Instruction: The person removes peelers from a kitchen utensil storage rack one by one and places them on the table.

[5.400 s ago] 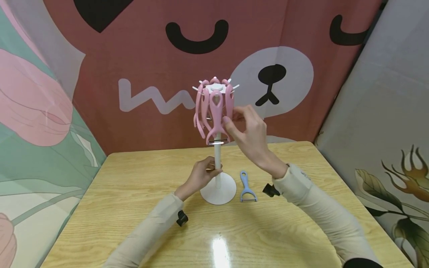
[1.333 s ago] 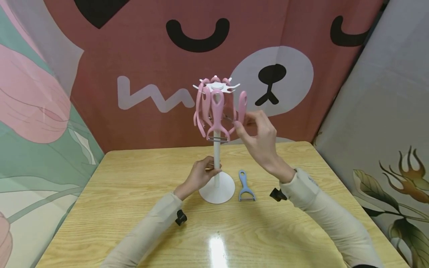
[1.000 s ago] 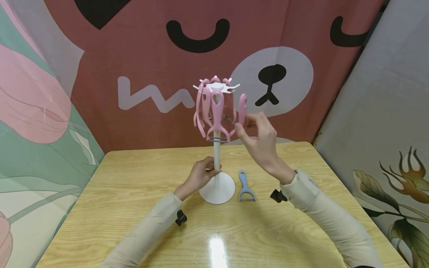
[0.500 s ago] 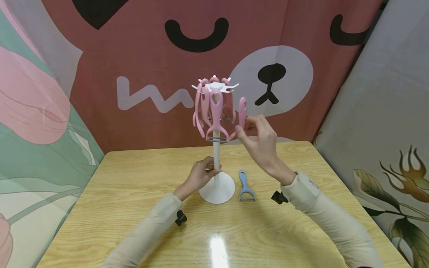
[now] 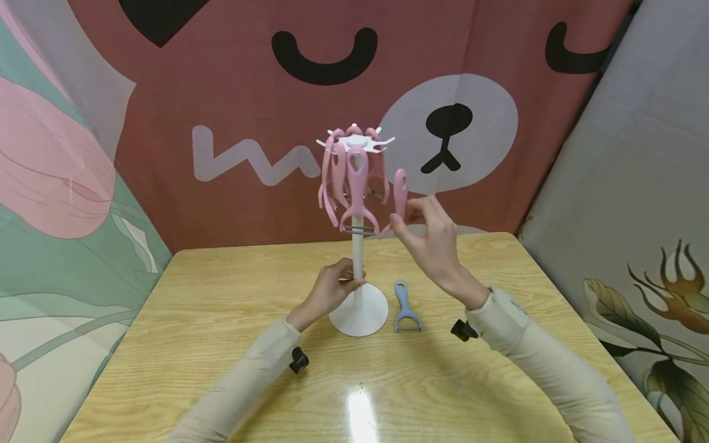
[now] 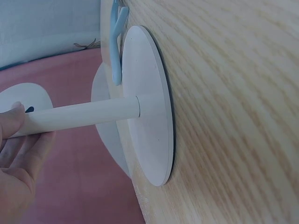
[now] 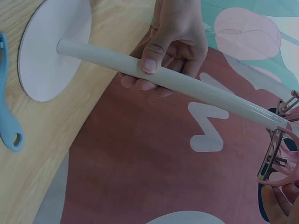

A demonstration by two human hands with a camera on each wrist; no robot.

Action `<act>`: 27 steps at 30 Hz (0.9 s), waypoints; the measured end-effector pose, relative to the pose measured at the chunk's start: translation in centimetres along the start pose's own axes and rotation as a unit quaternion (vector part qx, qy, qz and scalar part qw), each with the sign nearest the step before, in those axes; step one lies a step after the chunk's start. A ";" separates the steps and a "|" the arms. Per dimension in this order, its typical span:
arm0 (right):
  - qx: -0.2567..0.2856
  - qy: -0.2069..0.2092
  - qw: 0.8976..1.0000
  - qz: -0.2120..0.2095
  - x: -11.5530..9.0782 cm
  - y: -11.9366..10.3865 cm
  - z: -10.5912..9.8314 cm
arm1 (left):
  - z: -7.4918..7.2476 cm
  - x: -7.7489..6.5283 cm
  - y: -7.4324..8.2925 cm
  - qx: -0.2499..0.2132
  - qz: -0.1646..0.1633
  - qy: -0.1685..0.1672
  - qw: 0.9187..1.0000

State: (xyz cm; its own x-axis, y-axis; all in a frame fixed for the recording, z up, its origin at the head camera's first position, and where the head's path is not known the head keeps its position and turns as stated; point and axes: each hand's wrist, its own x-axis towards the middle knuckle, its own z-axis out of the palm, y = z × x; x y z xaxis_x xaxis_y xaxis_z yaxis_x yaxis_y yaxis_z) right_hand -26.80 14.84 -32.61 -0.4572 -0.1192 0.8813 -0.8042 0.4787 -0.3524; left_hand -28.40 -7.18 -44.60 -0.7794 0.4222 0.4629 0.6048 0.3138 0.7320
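Note:
A white rack stands upright on its round base (image 5: 359, 317), with several pink peelers hanging from the arms at its top; the front one (image 5: 357, 178) faces me. My left hand (image 5: 328, 287) grips the rack's pole (image 6: 79, 115) low down, thumb on one side and fingers round the other. To the right of the rack, my right hand (image 5: 431, 241) pinches a pink peeler (image 5: 400, 187) with its handle pointing up, apart from the arms. Its lower end is partly hidden by my fingers. In the right wrist view, my right fingers (image 7: 279, 203) show only at the lower right corner.
A light blue peeler (image 5: 405, 309) lies on the wooden table (image 5: 221, 320), just right of the base. Behind the table hangs a brown cloth (image 5: 244, 209) with a bear print. A pale printed curtain (image 5: 620, 184) hangs at the right.
Earlier the right-hand pink peeler was up at the rack's arms with my right hand on it. It has come off to the right and has since been moving down. My left hand stays put.

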 end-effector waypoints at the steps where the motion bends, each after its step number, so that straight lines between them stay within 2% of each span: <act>1: -0.002 -0.001 1.000 0.000 -0.1 0.1 0.0 | 0.0 0.0 0.0 0.000 0.001 0.000 1.000; 11: -0.021 -0.016 1.000 0.009 -1.0 0.5 0.1 | 0.0 0.0 0.0 0.006 -0.001 0.003 1.000; 27: -0.024 -0.016 0.999 0.021 -1.8 1.1 -0.1 | 0.1 0.1 -0.1 0.005 -0.001 0.003 1.000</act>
State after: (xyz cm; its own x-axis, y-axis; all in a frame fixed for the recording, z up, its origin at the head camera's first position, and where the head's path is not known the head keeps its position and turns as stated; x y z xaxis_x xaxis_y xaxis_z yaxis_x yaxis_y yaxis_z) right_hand -26.80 15.70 -34.58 -0.5033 -0.1260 0.8549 -0.7647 0.5257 -0.3727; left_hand -28.52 -7.10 -44.70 -0.7814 0.4172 0.4640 0.6046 0.3225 0.7283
